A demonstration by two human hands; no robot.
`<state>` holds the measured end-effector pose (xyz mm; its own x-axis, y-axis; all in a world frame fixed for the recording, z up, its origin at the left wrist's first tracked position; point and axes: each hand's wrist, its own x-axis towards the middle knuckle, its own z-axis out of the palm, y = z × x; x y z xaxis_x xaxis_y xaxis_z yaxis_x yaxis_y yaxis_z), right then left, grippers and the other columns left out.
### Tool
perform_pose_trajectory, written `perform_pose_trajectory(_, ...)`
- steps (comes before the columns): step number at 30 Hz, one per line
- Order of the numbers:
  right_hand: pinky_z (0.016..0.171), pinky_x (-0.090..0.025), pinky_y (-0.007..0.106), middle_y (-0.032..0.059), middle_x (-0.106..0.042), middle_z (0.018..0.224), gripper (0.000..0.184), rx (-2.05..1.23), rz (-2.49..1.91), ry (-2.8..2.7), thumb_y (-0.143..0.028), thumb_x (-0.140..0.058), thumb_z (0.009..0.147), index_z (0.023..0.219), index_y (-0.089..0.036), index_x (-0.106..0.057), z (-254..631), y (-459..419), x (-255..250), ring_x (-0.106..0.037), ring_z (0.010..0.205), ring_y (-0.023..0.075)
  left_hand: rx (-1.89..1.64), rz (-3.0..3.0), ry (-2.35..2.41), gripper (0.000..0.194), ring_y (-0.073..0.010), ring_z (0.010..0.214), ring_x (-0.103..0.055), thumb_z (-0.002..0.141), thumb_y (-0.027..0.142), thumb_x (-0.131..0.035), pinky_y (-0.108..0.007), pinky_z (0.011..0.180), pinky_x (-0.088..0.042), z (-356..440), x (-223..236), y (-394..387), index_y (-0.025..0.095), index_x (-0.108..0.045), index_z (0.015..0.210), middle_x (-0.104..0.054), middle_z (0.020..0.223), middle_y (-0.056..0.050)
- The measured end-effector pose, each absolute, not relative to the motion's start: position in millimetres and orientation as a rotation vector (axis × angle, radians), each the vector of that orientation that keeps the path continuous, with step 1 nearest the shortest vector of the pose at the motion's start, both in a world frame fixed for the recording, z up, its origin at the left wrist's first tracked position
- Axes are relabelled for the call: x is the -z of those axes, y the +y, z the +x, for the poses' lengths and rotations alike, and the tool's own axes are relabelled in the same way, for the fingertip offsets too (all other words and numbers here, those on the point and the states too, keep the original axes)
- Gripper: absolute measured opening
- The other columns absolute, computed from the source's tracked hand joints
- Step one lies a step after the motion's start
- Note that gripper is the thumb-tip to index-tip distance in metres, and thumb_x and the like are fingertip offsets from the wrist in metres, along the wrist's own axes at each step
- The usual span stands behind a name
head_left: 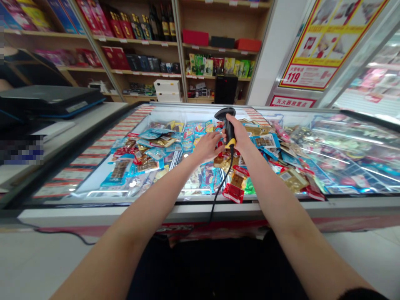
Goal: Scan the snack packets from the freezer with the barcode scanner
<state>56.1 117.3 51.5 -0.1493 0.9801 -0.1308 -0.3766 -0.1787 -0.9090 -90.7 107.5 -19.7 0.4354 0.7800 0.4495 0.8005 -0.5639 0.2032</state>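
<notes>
My right hand [240,132] is wrapped around the handle of a black barcode scanner [230,130] with a yellow base. Its head points away from me, and a black cable [221,185] hangs from it toward the freezer's front edge. Just left of the scanner, my left hand [207,146] is over the packets with its fingers stretched and apart. Whether its fingertips touch a packet is hard to make out. Below the hands lies a red snack packet [235,184]. Blue packets [156,153] are heaped to the left, and gold packets [293,179] to the right.
A chest freezer [103,213] with a glass top spans the front. At the left a black device [46,100] stands on a counter, with a person in dark clothing [34,68] behind it. Shelves [140,41] with boxes and bottles line the back; a fire-safety poster [328,46] hangs right.
</notes>
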Motion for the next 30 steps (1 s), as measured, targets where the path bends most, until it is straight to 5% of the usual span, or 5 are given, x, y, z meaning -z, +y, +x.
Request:
perform_pose_trajectory(5, 0.035, -0.041, 0.02, -0.0032, -0.056, 0.051, 0.04, -1.526, -0.969, -0.841, -0.055, -0.067, 0.099, 0.081, -0.021, -0.057, 69.7, 130.1, -52.1, -0.048, 0.037, 0.0102, 0.596, -2.726, -1.298, 0.059, -0.0412, 0.157, -0.033, 0.094, 0.058, -0.063, -0.059, 0.128, -0.028, -70.9, 29.2, 97.6, 0.027, -0.062, 0.145, -0.039, 0.17, -0.012)
perform_pose_trajectory(18, 0.034, -0.041, 0.019, -0.0023, -0.057, 0.05, 0.038, -1.514, -0.975, -0.825, -0.052, -0.064, 0.102, 0.081, -0.02, -0.058, 68.4, 130.5, -49.9, -0.05, 0.038, 0.01, 0.389, -2.758, -1.688, 0.074, -0.0412, 0.159, -0.029, 0.091, 0.068, -0.063, -0.062, 0.126, -0.028, -104.6, 15.9, 111.2, 0.036, -0.052, 0.156, -0.028, 0.177, -0.009)
perform_pose_trajectory(24, 0.034, -0.041, 0.019, -0.0026, -0.058, 0.051, 0.042, -1.516, -1.006, -0.841, -0.055, -0.067, 0.099, 0.078, -0.021, -0.056, 65.8, 126.8, -50.1, -0.05, 0.037, 0.0094, 0.482, -2.804, -1.762, 0.062, -0.0307, 0.15, -0.048, 0.087, 0.042, -0.069, -0.04, 0.124, -0.037, -133.4, 8.0, 120.4, 0.031, -0.064, 0.148, -0.04, 0.171, -0.007)
perform_pose_trajectory(30, 0.033, -0.041, 0.019, -0.003, -0.057, 0.05, 0.042, -1.532, -1.021, -0.881, -0.055, -0.066, 0.1, 0.078, -0.021, -0.056, 61.8, 123.1, -48.8, -0.05, 0.036, 0.0098, 0.779, -2.678, -1.828, 0.038, -0.0306, 0.141, -0.056, 0.088, 0.043, -0.067, -0.041, 0.12, -0.042, -144.4, 7.1, 125.7, 0.022, -0.079, 0.118, -0.059, 0.155, -0.01)
